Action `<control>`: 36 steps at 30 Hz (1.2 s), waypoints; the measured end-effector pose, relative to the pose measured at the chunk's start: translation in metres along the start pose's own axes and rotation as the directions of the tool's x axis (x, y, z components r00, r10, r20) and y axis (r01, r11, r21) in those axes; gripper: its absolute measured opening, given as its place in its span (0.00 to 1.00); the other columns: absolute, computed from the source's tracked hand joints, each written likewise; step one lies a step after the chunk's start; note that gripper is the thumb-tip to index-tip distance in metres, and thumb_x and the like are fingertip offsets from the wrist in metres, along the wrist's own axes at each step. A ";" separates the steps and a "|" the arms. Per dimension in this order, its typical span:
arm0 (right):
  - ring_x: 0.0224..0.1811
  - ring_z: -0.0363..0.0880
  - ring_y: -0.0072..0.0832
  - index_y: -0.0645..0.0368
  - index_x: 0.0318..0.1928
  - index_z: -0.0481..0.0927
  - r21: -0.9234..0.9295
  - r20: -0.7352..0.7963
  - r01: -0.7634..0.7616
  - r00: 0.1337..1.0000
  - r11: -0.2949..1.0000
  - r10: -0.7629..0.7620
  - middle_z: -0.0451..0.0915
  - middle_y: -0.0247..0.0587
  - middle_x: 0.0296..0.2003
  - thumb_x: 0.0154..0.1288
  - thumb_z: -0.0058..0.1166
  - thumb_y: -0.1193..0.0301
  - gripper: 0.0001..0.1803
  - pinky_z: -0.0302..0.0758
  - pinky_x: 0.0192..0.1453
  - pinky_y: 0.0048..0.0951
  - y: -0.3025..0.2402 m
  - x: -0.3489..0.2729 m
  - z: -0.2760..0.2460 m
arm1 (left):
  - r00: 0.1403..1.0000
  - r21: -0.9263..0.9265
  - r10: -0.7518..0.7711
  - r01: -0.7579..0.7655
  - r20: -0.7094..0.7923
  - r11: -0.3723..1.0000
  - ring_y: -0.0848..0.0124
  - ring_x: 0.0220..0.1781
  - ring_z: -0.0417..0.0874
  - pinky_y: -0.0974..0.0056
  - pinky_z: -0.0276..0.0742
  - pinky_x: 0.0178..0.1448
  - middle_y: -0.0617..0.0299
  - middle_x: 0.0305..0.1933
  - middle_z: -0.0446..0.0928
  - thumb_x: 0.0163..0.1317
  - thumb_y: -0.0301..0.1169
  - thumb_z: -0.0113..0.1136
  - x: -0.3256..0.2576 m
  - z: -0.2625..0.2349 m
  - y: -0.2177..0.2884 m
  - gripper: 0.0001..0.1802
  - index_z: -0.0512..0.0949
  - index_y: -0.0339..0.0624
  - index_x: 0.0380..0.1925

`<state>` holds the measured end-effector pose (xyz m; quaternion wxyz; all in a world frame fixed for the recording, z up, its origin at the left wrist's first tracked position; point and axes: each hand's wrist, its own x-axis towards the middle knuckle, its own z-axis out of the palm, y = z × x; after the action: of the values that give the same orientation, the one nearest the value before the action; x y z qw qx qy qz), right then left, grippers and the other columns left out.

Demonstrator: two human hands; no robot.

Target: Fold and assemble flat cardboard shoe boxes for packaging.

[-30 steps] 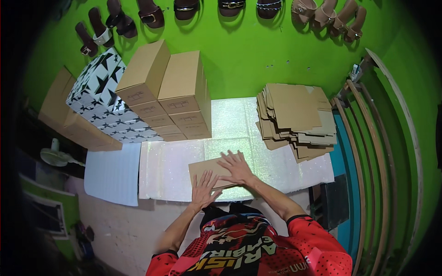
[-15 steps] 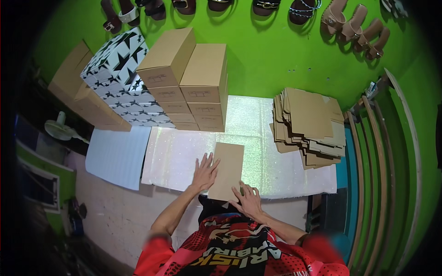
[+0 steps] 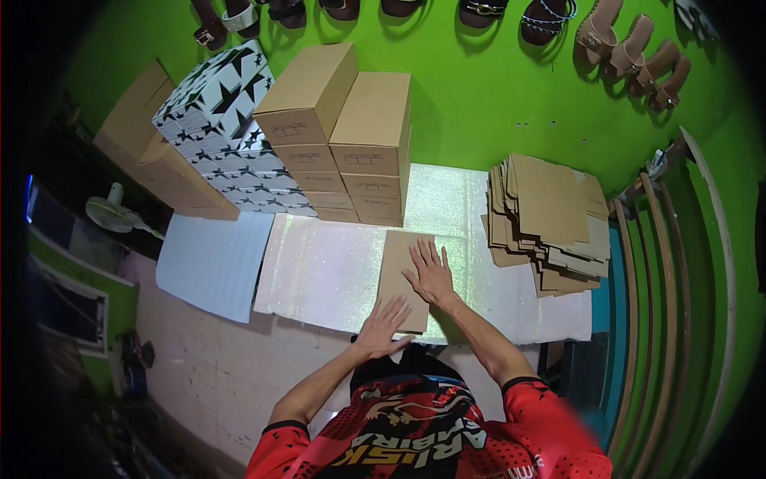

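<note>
A narrow brown cardboard rectangle (image 3: 396, 267) lies lengthwise away from me on the glittery white table cover (image 3: 319, 263). I cannot tell how thick it is, or whether it is a flat folded box or a raised one. My right hand (image 3: 431, 275) rests open on its far right part, palm down with fingers spread. Lower down, my left hand (image 3: 384, 327) lies open over its near left corner, fingers stretched out and pointing up and right. Each hand hides a part of the cardboard.
Brown shoe boxes (image 3: 371, 120) stand stacked at the back, beside star-patterned boxes (image 3: 211, 100). Flat cardboard blanks (image 3: 546, 199) are piled at the right. Sandals (image 3: 598, 36) hang on the green wall. Wooden rails (image 3: 662, 239) lean at the far right; a fan (image 3: 108, 211) stands left.
The cardboard has shifted slightly away from me. My right hand has moved up from its near edge to its far part; my left hand has slid down toward the near corner.
</note>
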<state>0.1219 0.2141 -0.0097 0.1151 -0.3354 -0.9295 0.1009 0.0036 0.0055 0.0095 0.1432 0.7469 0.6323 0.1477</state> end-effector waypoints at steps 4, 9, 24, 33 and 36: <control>0.86 0.48 0.54 0.52 0.80 0.66 0.047 0.046 0.047 0.998 0.998 -0.049 0.55 0.51 0.84 0.81 0.47 0.47 0.37 0.43 0.86 0.65 -0.021 -0.025 0.002 | 0.999 -0.002 -0.038 0.038 0.000 0.999 0.54 0.89 0.49 0.40 0.39 0.89 0.49 0.86 0.56 0.79 0.56 0.50 -0.011 0.017 -0.007 0.40 0.59 0.50 0.83; 0.86 0.48 0.59 0.46 0.79 0.69 0.154 0.114 0.073 0.989 0.985 -0.091 0.53 0.54 0.84 0.81 0.48 0.49 0.33 0.41 0.86 0.68 -0.005 -0.069 -0.026 | 0.991 -0.059 -0.116 0.113 -0.062 0.992 0.47 0.90 0.45 0.28 0.37 0.85 0.47 0.89 0.48 0.76 0.56 0.55 -0.026 0.023 -0.010 0.39 0.60 0.61 0.83; 0.78 0.63 0.68 0.31 0.80 0.67 0.375 0.159 -0.133 0.984 0.917 0.078 0.52 0.48 0.84 0.74 0.62 0.57 0.36 0.78 0.69 0.63 -0.047 -0.156 -0.023 | 0.984 -0.363 -0.144 0.098 -0.102 0.927 0.30 0.85 0.50 0.39 0.58 0.84 0.43 0.88 0.47 0.75 0.45 0.63 -0.019 0.029 0.006 0.38 0.63 0.52 0.81; 0.67 0.77 0.63 0.46 0.70 0.81 0.160 -0.273 -0.060 0.957 0.985 0.102 0.67 0.53 0.77 0.67 0.69 0.66 0.30 0.83 0.63 0.49 -0.013 -0.156 -0.081 | 0.945 -0.232 0.131 -0.206 -0.300 0.951 0.32 0.85 0.51 0.42 0.55 0.86 0.43 0.85 0.57 0.75 0.41 0.62 0.058 -0.009 0.045 0.35 0.68 0.36 0.76; 0.61 0.79 0.63 0.41 0.71 0.80 0.106 -0.409 -0.021 0.910 0.994 0.063 0.68 0.48 0.78 0.65 0.70 0.68 0.32 0.87 0.53 0.47 -0.009 -0.115 -0.126 | 0.895 -0.178 0.189 -0.279 -0.403 0.944 0.34 0.86 0.50 0.42 0.57 0.86 0.42 0.83 0.60 0.74 0.40 0.64 0.096 -0.068 0.048 0.34 0.70 0.36 0.75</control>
<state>0.2381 0.1464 0.0963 0.3226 -0.3628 -0.8709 0.0766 0.0345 0.0942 0.0943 0.0847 0.7533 0.5312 0.3783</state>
